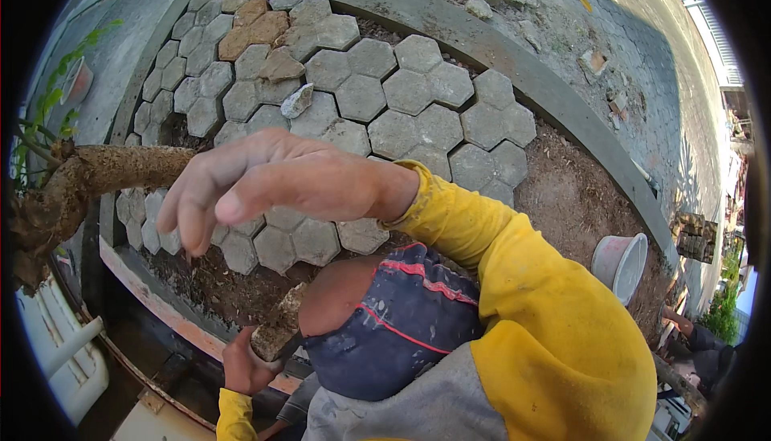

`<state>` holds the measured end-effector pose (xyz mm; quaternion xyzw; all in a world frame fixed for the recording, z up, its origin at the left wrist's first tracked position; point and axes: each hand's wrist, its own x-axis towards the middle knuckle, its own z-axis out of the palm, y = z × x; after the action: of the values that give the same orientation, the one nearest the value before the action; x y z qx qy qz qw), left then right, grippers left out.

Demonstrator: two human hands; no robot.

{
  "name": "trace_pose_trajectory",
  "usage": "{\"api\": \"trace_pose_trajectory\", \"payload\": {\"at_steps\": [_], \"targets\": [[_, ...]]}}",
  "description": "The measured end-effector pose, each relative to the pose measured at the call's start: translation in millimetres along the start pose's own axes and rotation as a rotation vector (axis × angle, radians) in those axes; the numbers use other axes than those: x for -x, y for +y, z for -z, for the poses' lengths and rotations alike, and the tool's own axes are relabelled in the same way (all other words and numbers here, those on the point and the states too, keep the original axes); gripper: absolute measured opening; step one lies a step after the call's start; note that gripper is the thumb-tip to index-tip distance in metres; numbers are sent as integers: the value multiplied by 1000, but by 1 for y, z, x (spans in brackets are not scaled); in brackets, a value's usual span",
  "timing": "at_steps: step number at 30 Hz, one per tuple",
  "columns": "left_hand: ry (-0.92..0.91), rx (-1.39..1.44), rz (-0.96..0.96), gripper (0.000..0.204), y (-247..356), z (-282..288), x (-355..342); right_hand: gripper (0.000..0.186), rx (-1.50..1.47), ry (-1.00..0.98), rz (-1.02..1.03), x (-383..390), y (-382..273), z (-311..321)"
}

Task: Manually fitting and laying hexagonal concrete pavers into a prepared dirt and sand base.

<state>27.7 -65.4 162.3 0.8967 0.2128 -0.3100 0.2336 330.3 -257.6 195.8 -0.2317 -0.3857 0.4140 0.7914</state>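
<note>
Hexagonal pavers (361, 97) filled the upper centre; mid-frame, the right hand (293, 172) hung empty, loosely spread, while at lower left the left hand (244, 367) gripped a rough block (275, 338)!

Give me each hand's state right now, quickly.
Left hand: closed, holding a rough block.
Right hand: open, fingers loosely curved, nothing visible in it.

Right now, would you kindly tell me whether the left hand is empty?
No, the left hand holds a rough, stone-like chunk beside the bare knee.
</note>
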Motion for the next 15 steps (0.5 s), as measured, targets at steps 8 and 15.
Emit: {"api": "trace_pose_trajectory", "payload": {"at_steps": [8,15], "targets": [[192,352,-115,69,19,57,0,51,1988,886,-694,218,35,100],[198,611,-301,78,77,78,-93,69,2266,942,-916,272,40,140]]}}
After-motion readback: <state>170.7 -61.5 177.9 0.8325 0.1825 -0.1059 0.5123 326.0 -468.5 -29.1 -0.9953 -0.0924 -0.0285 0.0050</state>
